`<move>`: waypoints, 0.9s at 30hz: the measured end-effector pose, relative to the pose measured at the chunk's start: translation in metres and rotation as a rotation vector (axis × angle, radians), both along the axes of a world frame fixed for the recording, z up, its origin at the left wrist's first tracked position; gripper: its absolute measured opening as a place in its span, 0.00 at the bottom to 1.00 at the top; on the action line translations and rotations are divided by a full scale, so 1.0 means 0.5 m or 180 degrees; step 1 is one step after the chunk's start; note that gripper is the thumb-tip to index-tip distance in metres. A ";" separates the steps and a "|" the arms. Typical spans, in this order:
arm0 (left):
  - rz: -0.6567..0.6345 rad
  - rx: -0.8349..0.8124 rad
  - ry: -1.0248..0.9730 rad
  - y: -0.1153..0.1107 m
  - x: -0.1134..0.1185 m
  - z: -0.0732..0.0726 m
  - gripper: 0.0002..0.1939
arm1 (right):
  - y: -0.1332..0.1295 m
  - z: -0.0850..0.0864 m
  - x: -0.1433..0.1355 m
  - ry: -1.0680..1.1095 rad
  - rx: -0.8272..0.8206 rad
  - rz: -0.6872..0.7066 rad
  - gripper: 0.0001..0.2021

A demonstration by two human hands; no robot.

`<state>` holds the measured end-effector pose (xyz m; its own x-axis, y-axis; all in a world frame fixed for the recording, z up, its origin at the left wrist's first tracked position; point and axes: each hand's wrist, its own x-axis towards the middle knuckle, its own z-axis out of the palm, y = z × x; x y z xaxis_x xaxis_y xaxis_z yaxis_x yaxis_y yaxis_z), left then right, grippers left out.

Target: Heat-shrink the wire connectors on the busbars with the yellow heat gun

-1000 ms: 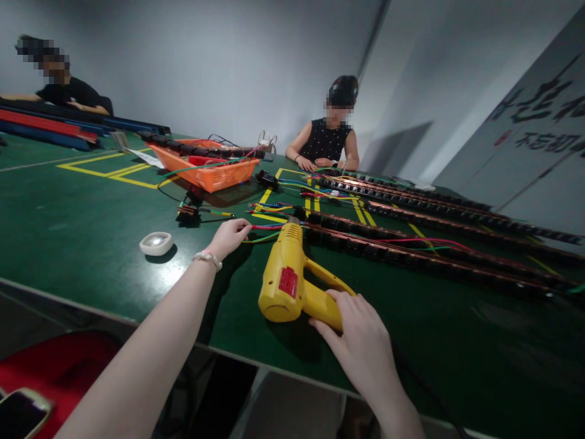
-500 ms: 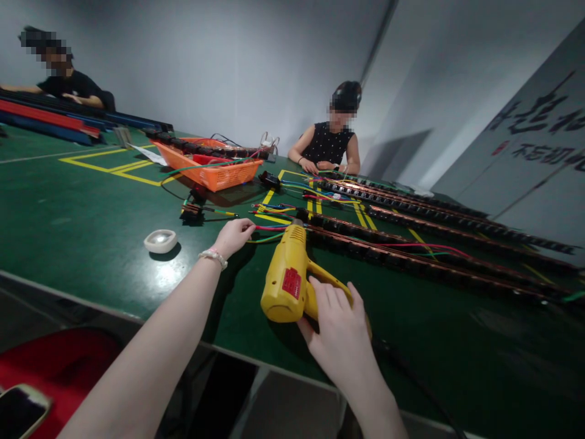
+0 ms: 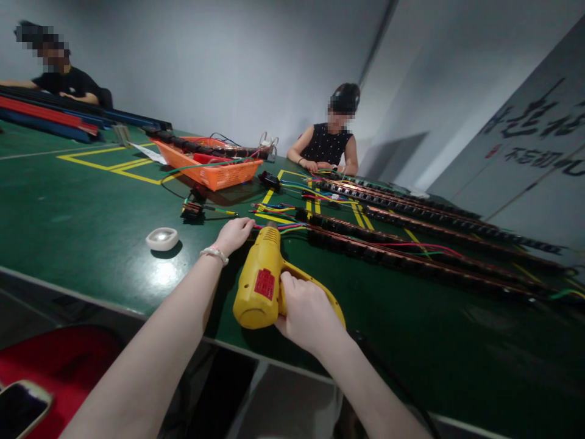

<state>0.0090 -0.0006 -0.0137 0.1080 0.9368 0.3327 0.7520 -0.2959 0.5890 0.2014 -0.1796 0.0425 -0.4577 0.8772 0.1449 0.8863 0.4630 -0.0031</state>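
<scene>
My right hand (image 3: 307,311) is wrapped round the handle of a yellow heat gun (image 3: 258,277), its nozzle pointing away from me toward a bundle of coloured wires (image 3: 292,227). My left hand (image 3: 235,235) is closed on the near end of those wires, just left of the nozzle; the fingertips are partly hidden. The wires run right into a long black and copper bar assembly (image 3: 388,253) lying across the table. A cord trails from the heat gun's handle toward the lower right.
On the green table (image 3: 91,213) stand a white dish (image 3: 163,239) and an orange basket (image 3: 233,175) holding parts. A small black part with wires (image 3: 192,210) lies before the basket. More long bars (image 3: 439,228) stretch rightward. Two people sit across the table. A phone (image 3: 22,405) is at lower left.
My right hand has moved the heat gun left, so its nozzle sits nearer my left hand. Its fingers have closed more firmly round the handle. My left hand has hardly moved.
</scene>
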 end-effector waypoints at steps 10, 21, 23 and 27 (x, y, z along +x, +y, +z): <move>0.0091 -0.0055 -0.0385 0.000 -0.005 -0.001 0.28 | 0.020 -0.002 0.022 0.0098 -0.0111 0.0580 0.11; -0.0015 0.0011 -0.0103 -0.002 -0.004 -0.013 0.15 | 0.049 -0.004 0.122 0.0241 -0.0218 0.0473 0.13; 0.0016 -0.0002 -0.0065 -0.002 -0.005 -0.014 0.15 | 0.052 -0.006 0.140 0.0235 -0.0216 0.0416 0.13; 0.0098 -0.0033 0.0018 -0.005 -0.004 -0.011 0.13 | 0.057 -0.005 0.176 0.0200 -0.0186 0.0264 0.13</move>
<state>0.0071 -0.0033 -0.0193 0.0811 0.9431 0.3225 0.7640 -0.2666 0.5876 0.2896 -0.1509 0.0398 -0.5206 0.8446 0.1253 0.8423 0.5320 -0.0868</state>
